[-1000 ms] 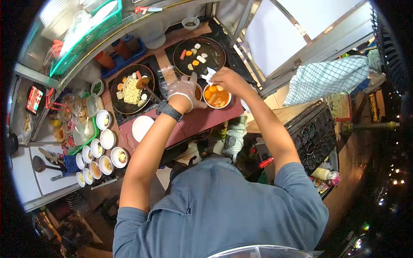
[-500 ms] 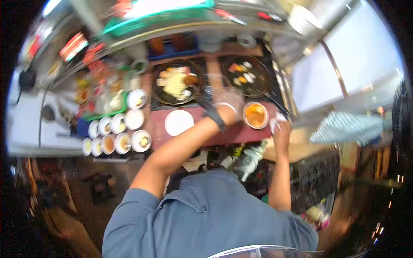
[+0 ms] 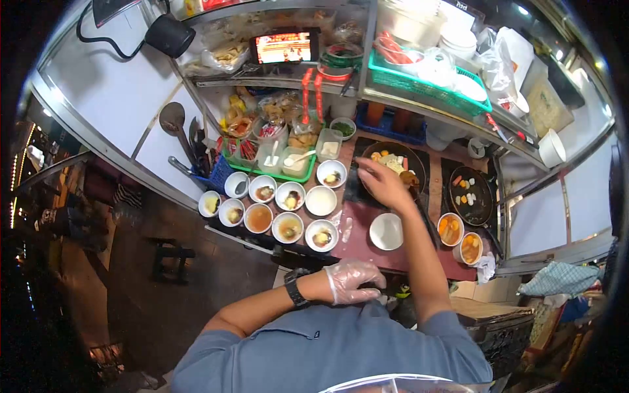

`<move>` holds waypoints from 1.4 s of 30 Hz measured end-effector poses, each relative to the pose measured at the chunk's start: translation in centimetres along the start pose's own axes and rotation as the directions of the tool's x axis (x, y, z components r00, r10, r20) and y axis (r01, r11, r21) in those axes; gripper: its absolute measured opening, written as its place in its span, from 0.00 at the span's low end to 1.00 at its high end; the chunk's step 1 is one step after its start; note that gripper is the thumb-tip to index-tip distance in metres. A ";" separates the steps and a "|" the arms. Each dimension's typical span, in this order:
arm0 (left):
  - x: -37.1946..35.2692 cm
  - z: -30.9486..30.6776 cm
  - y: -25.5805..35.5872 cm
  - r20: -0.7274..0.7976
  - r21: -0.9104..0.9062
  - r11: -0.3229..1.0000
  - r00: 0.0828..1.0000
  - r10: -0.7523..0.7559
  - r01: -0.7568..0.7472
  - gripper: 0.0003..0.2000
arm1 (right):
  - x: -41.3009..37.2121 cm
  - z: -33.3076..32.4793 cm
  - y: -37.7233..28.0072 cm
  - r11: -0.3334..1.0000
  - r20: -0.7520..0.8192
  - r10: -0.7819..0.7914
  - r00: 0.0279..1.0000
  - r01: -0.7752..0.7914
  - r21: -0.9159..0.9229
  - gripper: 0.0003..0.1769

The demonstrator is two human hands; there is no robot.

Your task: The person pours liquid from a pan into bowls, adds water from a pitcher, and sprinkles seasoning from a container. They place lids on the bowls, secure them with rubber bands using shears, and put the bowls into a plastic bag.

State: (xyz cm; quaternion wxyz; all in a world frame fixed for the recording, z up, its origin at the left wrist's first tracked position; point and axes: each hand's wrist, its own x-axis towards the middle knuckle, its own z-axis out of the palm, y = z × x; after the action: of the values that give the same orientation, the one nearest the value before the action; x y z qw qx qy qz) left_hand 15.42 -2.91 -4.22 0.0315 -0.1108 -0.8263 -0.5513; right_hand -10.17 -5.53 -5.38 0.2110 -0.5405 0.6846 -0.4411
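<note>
My left hand (image 3: 356,281), in a clear plastic glove with a black watch at the wrist, hovers before my chest, holding nothing, thumb and fingers apart. My bare right hand (image 3: 383,183) reaches over the near left edge of a round pan (image 3: 419,157), fingers spread and empty. Egg, pale pieces and a brown item lie in that pan, partly hidden by the hand. A second pan (image 3: 481,213) holds small white, orange and pink pieces. Below my right hand sits an empty white bowl (image 3: 386,232). Two cups with orange yolks (image 3: 450,229) stand right of my forearm.
Several small white bowls (image 3: 258,218) with sauces stand in rows at the left. Behind them is a green tray (image 3: 268,171) of containers. A lit phone (image 3: 284,48) rests on the shelf above. A crumpled white tissue (image 3: 485,268) lies at the right edge.
The view has swung left. My left hand has drawn back from between the pans to my chest. My right hand has left the white tissue at the right and come over the left pan.
</note>
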 end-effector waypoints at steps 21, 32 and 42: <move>-5.9 -11.3 -3.9 -0.625 0.479 0.826 0.776 0.084 0.296 0.47 | -3.4 3.4 -9.6 0.880 0.009 0.392 0.920 -0.372 -0.294 0.12; -2.0 -6.1 -4.9 -0.498 0.400 0.917 0.842 0.207 0.011 0.58 | -11.7 2.2 -13.1 0.841 -0.105 0.113 0.988 -0.152 -0.520 0.07; 1.2 -3.3 -2.9 -0.304 0.293 0.953 0.953 0.016 0.077 0.65 | -14.4 -3.3 -7.7 0.850 0.109 -0.094 0.990 0.136 -0.509 0.09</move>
State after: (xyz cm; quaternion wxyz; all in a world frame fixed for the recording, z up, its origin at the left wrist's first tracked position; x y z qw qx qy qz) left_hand 13.42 -6.87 -5.33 0.1655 -0.0060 -0.8877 -0.4295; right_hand -3.69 8.78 0.06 0.0591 -0.6343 0.7351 -0.2319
